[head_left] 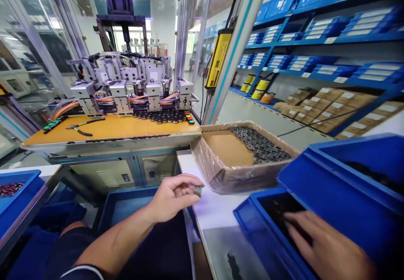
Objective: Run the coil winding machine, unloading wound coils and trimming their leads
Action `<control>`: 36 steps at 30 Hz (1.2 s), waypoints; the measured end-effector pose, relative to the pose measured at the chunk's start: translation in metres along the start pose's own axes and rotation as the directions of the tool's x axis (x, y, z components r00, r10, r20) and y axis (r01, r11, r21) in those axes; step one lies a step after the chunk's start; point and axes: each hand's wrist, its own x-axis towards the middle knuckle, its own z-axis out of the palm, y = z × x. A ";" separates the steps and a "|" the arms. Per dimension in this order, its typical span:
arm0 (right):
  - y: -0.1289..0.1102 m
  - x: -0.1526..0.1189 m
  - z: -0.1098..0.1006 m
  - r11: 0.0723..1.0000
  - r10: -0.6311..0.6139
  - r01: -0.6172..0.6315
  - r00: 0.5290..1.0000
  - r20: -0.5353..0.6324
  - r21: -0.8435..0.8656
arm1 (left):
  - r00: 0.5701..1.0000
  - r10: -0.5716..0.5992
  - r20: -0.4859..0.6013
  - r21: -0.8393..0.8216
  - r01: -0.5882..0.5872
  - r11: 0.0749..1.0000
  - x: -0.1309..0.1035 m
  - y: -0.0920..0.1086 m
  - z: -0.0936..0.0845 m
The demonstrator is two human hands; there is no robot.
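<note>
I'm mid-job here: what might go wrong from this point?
The left hand pinches a small part by the fingertips near the edge of the white table; a slip could drop it off. The right hand is in a blue bin with a dark interior, so a mis-grab seems possible.

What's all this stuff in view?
machine: one, mostly grey, at back
tabletop: one, orange, under machine
pliers: one, dark, on tabletop
round parts: many, black, on tabletop
bar: one, yellow, right of machine
rack: one, blue, right
cans: several, mostly yellow, rack bottom
boxes: many, brown, rack bottom
bins: many, blue, rack and both sides
carton: one, brown, on white table, holding many dark parts
left hand: one, bare, centre, holding small grey part
right hand: one, bare, in near bin
</note>
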 end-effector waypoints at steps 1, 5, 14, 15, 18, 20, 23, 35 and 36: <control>-0.024 0.010 -0.011 0.993 -0.114 0.115 0.986 -0.119 0.000 | 1.000 -0.009 -0.019 -0.063 0.007 0.998 -0.012 0.002 -0.003; -0.113 0.038 -0.034 0.935 -0.299 0.334 0.924 -0.239 0.122 | 0.995 -0.038 0.089 -0.223 0.057 0.973 -0.029 0.007 0.007; -0.170 -0.002 -0.015 0.734 -0.325 0.356 0.932 -0.162 0.577 | 0.988 -0.057 0.144 -0.200 0.086 0.976 -0.032 0.003 0.027; -0.169 -0.003 -0.015 0.730 -0.319 0.349 0.934 -0.159 0.587 | 0.987 -0.081 0.140 -0.192 0.107 0.976 -0.033 0.001 0.027; -0.168 -0.003 -0.015 0.730 -0.309 0.339 0.938 -0.155 0.594 | 0.974 -0.159 0.159 -0.205 0.191 0.960 -0.037 0.000 0.029; -0.168 -0.001 -0.014 0.746 -0.304 0.337 0.940 -0.156 0.575 | 0.959 -0.219 0.181 -0.240 0.260 0.935 -0.037 0.000 0.031; -0.169 0.001 -0.013 0.759 -0.300 0.353 0.935 -0.188 0.547 | 0.946 -0.269 0.182 -0.286 0.312 0.906 -0.036 0.000 0.036; -0.167 -0.001 -0.010 0.764 -0.518 0.587 0.805 -0.290 0.266 | 0.972 -0.214 0.098 -0.308 0.234 0.922 -0.035 0.004 0.037; -0.167 -0.002 -0.010 0.766 -0.524 0.595 0.798 -0.300 0.245 | 0.970 -0.217 0.110 -0.329 0.242 0.913 -0.036 0.004 0.037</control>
